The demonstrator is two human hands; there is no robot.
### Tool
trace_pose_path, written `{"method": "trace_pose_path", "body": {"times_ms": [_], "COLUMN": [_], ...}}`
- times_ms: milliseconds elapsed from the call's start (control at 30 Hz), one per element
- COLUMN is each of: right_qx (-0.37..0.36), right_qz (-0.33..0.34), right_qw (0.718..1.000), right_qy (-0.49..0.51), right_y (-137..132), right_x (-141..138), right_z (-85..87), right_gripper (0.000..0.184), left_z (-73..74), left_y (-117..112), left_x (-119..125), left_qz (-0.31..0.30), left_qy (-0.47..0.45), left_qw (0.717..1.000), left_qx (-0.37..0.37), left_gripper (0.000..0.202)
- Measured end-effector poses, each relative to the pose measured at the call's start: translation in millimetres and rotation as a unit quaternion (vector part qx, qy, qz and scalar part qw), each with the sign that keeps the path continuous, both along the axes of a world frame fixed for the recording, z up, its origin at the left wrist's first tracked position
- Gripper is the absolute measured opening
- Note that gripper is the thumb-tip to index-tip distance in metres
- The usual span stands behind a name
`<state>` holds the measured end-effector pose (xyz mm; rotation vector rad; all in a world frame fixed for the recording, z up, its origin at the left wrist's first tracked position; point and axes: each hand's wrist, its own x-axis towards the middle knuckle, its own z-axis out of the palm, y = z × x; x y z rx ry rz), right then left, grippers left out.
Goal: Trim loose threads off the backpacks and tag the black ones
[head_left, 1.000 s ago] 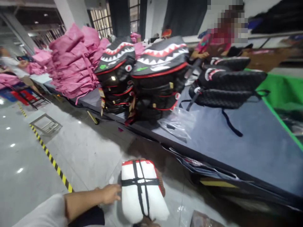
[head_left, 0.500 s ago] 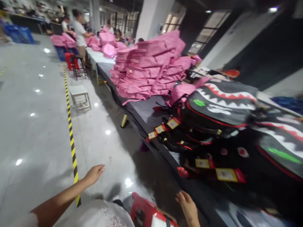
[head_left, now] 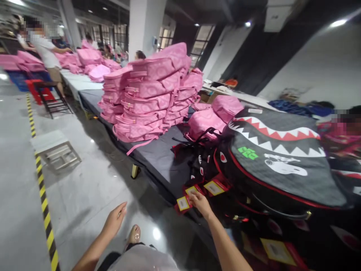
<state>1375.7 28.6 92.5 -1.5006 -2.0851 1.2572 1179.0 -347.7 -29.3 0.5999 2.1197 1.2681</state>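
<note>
My right hand (head_left: 200, 203) reaches over the table's front edge, its fingers closed on a red and yellow hang tag (head_left: 191, 190). A second tag (head_left: 182, 203) hangs just left of the fingers, and another tag (head_left: 214, 188) lies to the right. These tags hang by a black backpack (head_left: 282, 150) with a grey shark-mouth panel, red trim and a green patch. Over the floor, away from the table, my left hand (head_left: 114, 220) is held with curled fingers; a small dark bit shows at the fingertips, too small to name.
Pink backpacks (head_left: 152, 98) are piled high on the dark-covered table (head_left: 149, 158). More black backpacks lie at the right. A low stool (head_left: 58, 150) stands by the striped floor tape (head_left: 45, 210). A person (head_left: 45, 49) works at the far end near blue bins.
The view has shifted right and nearer the black backpacks. My right hand has moved forward from beside the table to the hang tags. My left hand remains over the floor.
</note>
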Motion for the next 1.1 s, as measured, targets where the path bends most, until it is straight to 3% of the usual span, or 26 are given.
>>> {"method": "trace_pose_path", "body": {"times_ms": [167,300,433,533,600,667,767,900,967,1033,1100], "right_qx": [-0.043,-0.038,0.026,0.11,0.145,0.136,0.078,0.019,0.002,0.007,0.04], "right_qz": [0.044,0.033,-0.015,-0.06,-0.112,-0.163,-0.179,-0.127,-0.104,-0.086,-0.08], "right_qw": [0.998,0.995,0.991,0.984,0.981,0.977,0.973,0.973,0.969,0.968,0.966], "right_qy": [0.033,0.085,0.127,0.128,0.071,-0.019,-0.122,-0.193,-0.222,-0.237,-0.241], "right_y": [70.9,137.3,206.5,255.7,278.4,289.3,290.1,284.7,287.7,298.7,317.9], "right_x": [-109.1,-199.3,-277.2,-294.6,-284.9,-269.5,-258.9,-281.0,-296.1,-303.9,-300.4], "right_z": [31.3,60.3,89.2,94.0,84.2,63.9,17.0,-49.9,-71.6,-82.9,-87.5], "right_gripper": [0.047,0.052,0.053,0.05,0.049,0.049,0.045,0.049,0.039,0.021,0.029], "left_z": [1.9,10.4,50.5,81.2,91.2,91.7,80.4,71.4,79.7,96.9,119.3], "left_y": [90.0,192.5,321.8,424.9,489.6,546.1,612.7,684.8,725.6,773.4,827.7], "left_x": [-97.1,-184.6,-275.7,-324.7,-342.4,-347.8,-337.5,-314.2,-311.9,-319.3,-333.3], "left_qz": [-0.037,-0.106,-0.192,-0.249,-0.284,-0.31,-0.335,-0.356,-0.355,-0.346,-0.33], "left_qy": [0.011,0.034,0.083,0.088,0.076,0.07,0.076,0.1,0.126,0.163,0.209], "left_qw": [0.999,0.994,0.975,0.96,0.952,0.946,0.939,0.929,0.926,0.924,0.92], "left_qx": [-0.01,0.023,0.08,0.093,0.08,0.055,0.022,0.012,0.014,0.018,0.028], "left_gripper": [0.053,0.05,0.044,0.042,0.043,0.042,0.039,0.039,0.04,0.04,0.041]}}
